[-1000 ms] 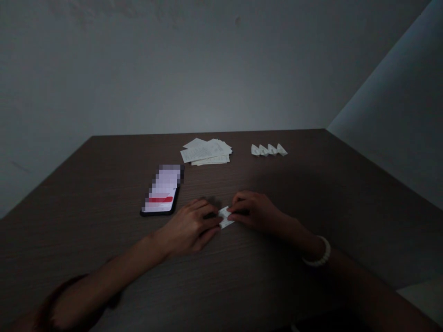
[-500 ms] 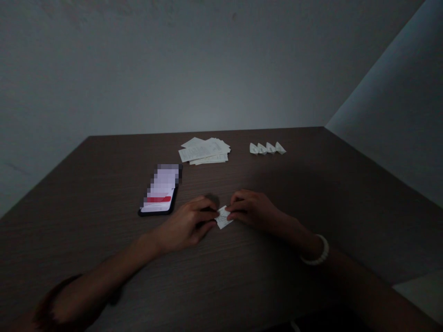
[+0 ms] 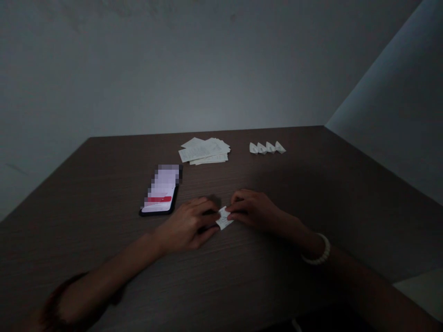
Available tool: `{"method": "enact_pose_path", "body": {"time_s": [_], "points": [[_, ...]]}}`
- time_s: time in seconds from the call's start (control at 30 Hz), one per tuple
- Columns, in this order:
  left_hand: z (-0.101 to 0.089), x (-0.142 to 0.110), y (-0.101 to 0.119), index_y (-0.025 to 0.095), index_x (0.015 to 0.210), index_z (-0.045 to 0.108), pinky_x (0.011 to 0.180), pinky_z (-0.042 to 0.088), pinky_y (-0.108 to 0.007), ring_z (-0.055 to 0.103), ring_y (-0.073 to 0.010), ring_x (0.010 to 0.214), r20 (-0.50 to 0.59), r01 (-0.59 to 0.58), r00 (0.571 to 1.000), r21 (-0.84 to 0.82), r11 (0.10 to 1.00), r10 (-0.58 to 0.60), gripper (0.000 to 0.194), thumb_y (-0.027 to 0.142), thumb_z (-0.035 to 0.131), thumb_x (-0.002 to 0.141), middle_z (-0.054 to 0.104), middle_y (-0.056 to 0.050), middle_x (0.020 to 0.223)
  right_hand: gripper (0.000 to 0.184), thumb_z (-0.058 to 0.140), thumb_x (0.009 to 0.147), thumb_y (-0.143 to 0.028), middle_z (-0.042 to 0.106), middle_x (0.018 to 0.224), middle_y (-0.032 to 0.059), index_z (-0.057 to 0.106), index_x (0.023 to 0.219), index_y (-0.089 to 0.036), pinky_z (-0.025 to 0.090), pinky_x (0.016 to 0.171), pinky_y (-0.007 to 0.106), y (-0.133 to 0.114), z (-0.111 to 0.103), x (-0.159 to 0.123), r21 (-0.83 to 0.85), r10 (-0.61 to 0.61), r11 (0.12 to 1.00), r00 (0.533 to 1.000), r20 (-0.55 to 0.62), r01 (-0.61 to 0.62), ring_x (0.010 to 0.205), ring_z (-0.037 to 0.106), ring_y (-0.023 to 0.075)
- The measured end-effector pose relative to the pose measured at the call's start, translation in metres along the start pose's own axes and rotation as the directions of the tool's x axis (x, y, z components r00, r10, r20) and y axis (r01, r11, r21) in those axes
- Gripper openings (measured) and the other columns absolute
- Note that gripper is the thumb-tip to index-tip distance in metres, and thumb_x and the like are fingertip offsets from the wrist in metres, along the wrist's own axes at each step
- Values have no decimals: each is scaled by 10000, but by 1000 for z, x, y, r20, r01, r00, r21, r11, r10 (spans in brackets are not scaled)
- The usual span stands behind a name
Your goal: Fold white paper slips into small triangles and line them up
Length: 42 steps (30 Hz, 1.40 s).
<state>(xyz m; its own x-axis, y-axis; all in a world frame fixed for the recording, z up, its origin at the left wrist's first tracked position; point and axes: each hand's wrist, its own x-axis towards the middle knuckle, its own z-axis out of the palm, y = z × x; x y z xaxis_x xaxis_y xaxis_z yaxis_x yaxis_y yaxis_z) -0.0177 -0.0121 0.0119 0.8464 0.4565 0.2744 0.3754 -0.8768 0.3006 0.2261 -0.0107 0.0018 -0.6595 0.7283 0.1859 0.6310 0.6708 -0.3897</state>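
Small piece of paper [image 3: 224,223], white and marked, on the near part of the brown surface [image 3: 207,286], between the two hands. Left hand [image 3: 190,223]: fingers part-curled, fingertips at the paper's left edge; cannot tell whether pinching or only pressing. Right hand [image 3: 254,210]: fingers bent inward, nearly closed, tips gripping the paper's right edge. Pale beaded bracelet [image 3: 320,252] on right wrist. Phone [image 3: 160,190] flat, lit screen up, just beyond the left hand. Farther back, loose pile of printed slips [image 3: 206,151]; to its right, apart, four pointed folded papers [image 3: 266,148] in a row. Grey wall [image 3: 207,69] behind.
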Motion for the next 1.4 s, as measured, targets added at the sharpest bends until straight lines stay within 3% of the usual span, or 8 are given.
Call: {"method": "enact_pose_path", "body": {"time_s": [0.17, 0.33, 0.87, 1.0, 1.17, 1.4], "points": [[8, 2, 0, 182, 955, 694, 825, 477, -370, 545, -203, 934, -38, 112, 992, -98, 989, -116, 196, 266, 518, 940, 584, -69, 999, 196, 611, 891, -350, 630, 951, 27, 704, 1023, -239, 412, 734, 264, 1, 1, 0, 0, -21, 1000, 1000, -20, 21, 886, 572, 148], [16, 2, -5, 179, 938, 688, 817, 463, -374, 528, -204, 921, -98, 127, 985, -118, 985, -138, 139, 261, 582, 902, 585, -64, 986, 187, 620, 884, -324, 623, 953, 27, 700, 1035, -247, 410, 729, 262, 0, -1, -1, 7, -19, 1000, 1000, -12, 19, 890, 568, 152], [9, 1, 2, 136, 1024, 673, 850, 466, -376, 518, -214, 961, -85, 49, 995, -108, 993, -58, 182, 204, 544, 915, 576, -87, 979, 162, 543, 918, -242, 633, 897, 38, 689, 979, -206, 399, 733, 278, 4, 4, 0, -40, -60, 998, 992, -108, 56, 859, 543, 163], [9, 2, 1, 144, 954, 693, 797, 476, -358, 521, -202, 911, -107, 52, 992, -120, 991, -65, 194, 192, 506, 939, 574, -80, 929, 147, 563, 897, -251, 645, 937, 36, 677, 976, -203, 406, 741, 280, 2, 1, -3, -2, -146, 989, 987, -66, 146, 849, 545, 158], [9, 2, -1, 146, 938, 693, 769, 475, -341, 528, -192, 885, -116, 43, 991, -135, 990, -59, 187, 198, 513, 943, 581, -73, 915, 157, 549, 921, -275, 650, 935, 31, 683, 945, -198, 406, 732, 275, 0, 2, -3, -44, -173, 984, 982, -75, 170, 839, 544, 151], [7, 3, -2, 153, 958, 691, 758, 491, -337, 559, -187, 864, -67, 5, 998, -120, 993, -13, 215, 170, 476, 954, 611, -76, 926, 186, 484, 945, -196, 659, 920, 16, 666, 953, -233, 364, 643, 277, -2, -2, -4, -228, -271, 937, 962, 2, 265, 774, 509, 146]]}}
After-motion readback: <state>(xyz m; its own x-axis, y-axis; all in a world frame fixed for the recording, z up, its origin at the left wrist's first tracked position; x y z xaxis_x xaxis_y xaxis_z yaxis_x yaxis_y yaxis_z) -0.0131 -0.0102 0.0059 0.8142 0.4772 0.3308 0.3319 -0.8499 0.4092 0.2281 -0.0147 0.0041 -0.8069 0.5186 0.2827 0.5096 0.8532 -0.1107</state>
